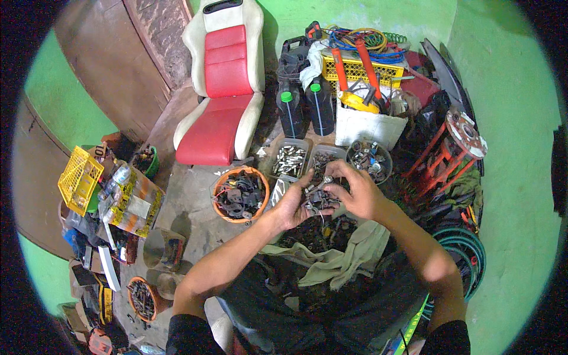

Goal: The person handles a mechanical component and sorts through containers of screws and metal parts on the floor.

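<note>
Lying in left fingers (304,213) — small metal parts (320,197).

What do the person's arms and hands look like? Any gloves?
The left hand and right hand are bare, with no gloves. Both forearms are bare too, with no watch showing. A black sleeve shows on each upper arm.

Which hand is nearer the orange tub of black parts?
Left. The left hand is just right of the orange tub in view; the right hand is farther right, beyond it.
</note>
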`<state>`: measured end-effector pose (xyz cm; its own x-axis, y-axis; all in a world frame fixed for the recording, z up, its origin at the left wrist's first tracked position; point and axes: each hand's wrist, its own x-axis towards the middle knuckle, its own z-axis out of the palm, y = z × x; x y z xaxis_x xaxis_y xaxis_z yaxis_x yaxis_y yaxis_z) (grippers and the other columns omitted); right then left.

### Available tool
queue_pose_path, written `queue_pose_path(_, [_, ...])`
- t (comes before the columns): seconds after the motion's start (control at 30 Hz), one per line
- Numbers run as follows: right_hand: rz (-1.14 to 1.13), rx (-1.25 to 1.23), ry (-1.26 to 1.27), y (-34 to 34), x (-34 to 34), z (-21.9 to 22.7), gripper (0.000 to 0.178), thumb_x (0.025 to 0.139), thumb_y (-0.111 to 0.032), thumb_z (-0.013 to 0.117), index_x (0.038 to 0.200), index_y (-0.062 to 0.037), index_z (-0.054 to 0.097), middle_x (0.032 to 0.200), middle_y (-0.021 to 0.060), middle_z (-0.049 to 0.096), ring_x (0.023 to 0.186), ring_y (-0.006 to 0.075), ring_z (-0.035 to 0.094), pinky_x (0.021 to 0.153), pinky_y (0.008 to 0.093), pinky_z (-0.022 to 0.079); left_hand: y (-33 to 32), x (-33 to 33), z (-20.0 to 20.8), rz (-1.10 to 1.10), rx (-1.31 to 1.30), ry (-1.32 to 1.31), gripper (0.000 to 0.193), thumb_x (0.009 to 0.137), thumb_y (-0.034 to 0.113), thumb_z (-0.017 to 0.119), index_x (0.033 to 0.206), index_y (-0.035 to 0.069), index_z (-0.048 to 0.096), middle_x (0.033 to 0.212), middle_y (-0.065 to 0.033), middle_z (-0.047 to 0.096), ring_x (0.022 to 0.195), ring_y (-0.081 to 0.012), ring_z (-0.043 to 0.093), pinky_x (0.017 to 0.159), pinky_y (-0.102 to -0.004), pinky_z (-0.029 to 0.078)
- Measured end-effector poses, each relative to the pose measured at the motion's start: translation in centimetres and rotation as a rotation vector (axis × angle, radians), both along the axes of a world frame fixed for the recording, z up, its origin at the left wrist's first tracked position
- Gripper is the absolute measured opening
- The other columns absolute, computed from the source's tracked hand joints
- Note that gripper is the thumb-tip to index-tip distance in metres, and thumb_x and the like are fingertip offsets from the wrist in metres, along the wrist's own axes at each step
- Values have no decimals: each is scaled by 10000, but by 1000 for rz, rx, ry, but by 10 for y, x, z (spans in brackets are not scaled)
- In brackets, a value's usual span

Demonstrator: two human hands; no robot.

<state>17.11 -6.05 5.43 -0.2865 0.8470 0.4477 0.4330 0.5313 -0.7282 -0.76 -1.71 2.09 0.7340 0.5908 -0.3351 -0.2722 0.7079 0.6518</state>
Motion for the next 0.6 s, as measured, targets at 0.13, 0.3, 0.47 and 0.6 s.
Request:
queue_pose_path(0.13, [-49, 50, 32, 1, -1, -2, 273, 867, -156, 597, 1078, -12, 503, 923, 173, 615, 903, 335, 616, 779, 401, 484, 4, -1, -9, -20, 22, -47, 525, 967, 474, 302, 1184, 25, 465, 1051, -134, 606, 919, -305, 624, 791, -451, 551])
queue_pose_path(0.3, [-62, -444, 532, 12, 6, -3, 218, 908, -150, 520, 1092, -33, 516, 947, 83, 598, 833, 180, 576, 732, 325, 474, 1, -1, 4, -12, 4, -90, 598, 953, 521, 282, 1228, 15, 441, 1070, -170, 588, 911, -329, 621, 784, -430, 548])
queue_pose_path(0.47, [48, -625, 1097, 12, 15, 0, 140, 891, -166, 518, 977, -56, 525, 823, 47, 548, 743, 155, 523, 666, 295, 437, 3, -5, 2, -5, 31, -69, 617, 951, 533, 267, 1265, 26, 424, 1073, -174, 584, 906, -327, 623, 770, -419, 547])
queue_pose_path(0.6, [-138, -418, 455, 9, 14, 6, 122, 869, -145, 565, 937, -43, 562, 776, 45, 566, 665, 182, 552, 619, 308, 446, 2, -6, 5, 16, 69, -83, 584, 961, 515, 256, 1251, 43, 442, 1059, -160, 590, 873, -321, 630, 743, -400, 556])
